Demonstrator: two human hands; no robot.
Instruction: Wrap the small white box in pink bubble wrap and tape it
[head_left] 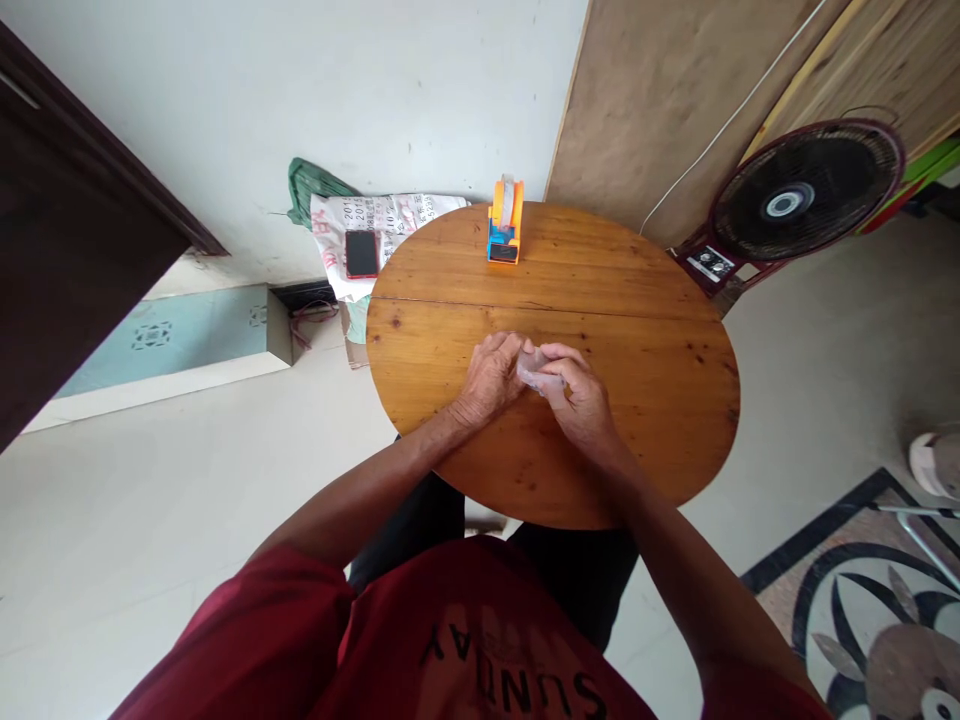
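Note:
A small, whitish, see-through piece of plastic [541, 378], perhaps a little bag, is held between my two hands over the middle of the round wooden table [645, 370]. My right hand [583, 400] pinches its right side between thumb and fingers. From the left, my left hand [491, 376] closes on the other edge, with its fingertips partly hidden behind the plastic. Beyond both hands, an orange and blue tape dispenser [505, 225] with a roll of clear tape stands near the table's far edge.
A phone [362, 254] lies on a printed white sack [334, 225] left of the table, by a green bag [311, 185]. On the right stands a fan [806, 190]. A pale blue-topped block [180, 335] runs along the left wall.

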